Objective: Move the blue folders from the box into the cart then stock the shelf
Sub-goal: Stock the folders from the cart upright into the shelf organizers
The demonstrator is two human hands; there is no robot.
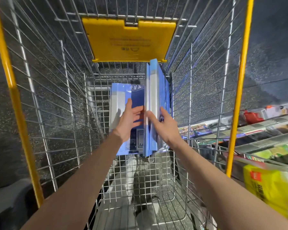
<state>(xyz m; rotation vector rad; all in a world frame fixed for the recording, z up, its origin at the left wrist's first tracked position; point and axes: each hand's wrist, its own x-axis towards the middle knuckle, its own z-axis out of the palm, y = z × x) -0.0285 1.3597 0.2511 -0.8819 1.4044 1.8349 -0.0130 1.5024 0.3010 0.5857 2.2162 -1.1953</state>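
Folders: one flat folder lies on the floor of the cart; the upright folders stand on edge by its right wall.
Left: our left hand presses the flat folder, fingers straight.
Right: our right hand steadies the upright folders, fingers extended, not curled round them.
Done: we judge loading is under way; the box is out of view.
Remaining: stocking the shelf.
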